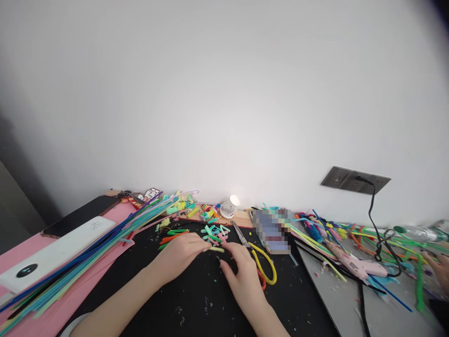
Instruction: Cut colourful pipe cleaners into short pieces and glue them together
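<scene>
Between the fingertips of my left hand [184, 250] is a short yellow-green pipe cleaner piece [216, 249], its free end pointing right. My right hand [242, 267] hovers just beside that end, thumb and forefinger apart, with nothing visible between them. Behind both hands lies a small heap of cut pipe cleaner pieces [212, 231] in mint and pink. Orange and green folded pipe cleaners [171, 238] rest beyond my left hand. Scissors [268, 271] with yellow and red handles lie right of my right hand, blades toward the wall.
A paper cup [229, 207] stands tilted near the wall. Long pipe cleaners [101, 248] and a white power bank [56, 252] lie left. On the right are a phone [271, 234], a pink corded glue gun [361, 266], a bottle [417, 232] and another person's hand [437, 267].
</scene>
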`<state>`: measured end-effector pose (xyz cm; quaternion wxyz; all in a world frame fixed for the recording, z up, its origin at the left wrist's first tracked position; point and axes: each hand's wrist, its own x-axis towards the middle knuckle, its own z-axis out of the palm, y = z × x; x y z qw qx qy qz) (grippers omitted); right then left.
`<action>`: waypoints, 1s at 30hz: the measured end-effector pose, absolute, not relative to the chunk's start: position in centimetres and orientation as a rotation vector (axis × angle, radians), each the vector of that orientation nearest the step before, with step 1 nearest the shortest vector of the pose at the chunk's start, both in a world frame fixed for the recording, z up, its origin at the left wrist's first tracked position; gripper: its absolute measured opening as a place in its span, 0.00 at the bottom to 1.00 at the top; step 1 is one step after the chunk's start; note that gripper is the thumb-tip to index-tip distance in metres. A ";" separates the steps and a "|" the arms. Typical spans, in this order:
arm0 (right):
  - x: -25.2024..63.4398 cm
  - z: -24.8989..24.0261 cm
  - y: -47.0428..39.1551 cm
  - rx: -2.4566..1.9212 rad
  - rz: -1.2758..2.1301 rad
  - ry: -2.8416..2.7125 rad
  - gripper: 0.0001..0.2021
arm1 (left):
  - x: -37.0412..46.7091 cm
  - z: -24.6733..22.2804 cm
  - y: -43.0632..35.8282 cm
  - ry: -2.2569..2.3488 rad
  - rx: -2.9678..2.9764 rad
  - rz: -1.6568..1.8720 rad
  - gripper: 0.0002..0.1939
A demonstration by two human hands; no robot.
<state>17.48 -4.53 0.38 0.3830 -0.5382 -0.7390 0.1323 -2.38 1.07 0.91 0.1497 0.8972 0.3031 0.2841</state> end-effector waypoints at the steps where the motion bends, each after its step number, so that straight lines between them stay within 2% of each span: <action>1: 17.3 0.3 -4.5 -1.349 0.379 -1.913 0.16 | -2.0 1.0 0.7 0.850 2.547 0.783 0.16; 4: 16.9 0.2 -4.6 -1.345 0.489 -1.948 0.09 | -1.2 1.0 0.0 0.869 2.461 0.734 0.15; 10: 16.8 0.5 -4.8 -1.300 0.633 -1.858 0.13 | -1.0 1.1 -0.1 0.955 2.289 0.747 0.10; 20: 16.8 0.0 -5.0 -1.219 1.027 -1.616 0.15 | -0.6 1.6 -0.6 0.869 2.064 0.788 0.12; 26: 17.4 -0.1 -4.8 -1.284 0.921 -1.566 0.12 | -0.4 1.3 -0.4 0.834 1.796 0.843 0.08; 30: 17.2 0.2 -4.9 -1.278 0.859 -1.623 0.10 | 0.1 0.8 -0.3 0.792 1.613 0.853 0.09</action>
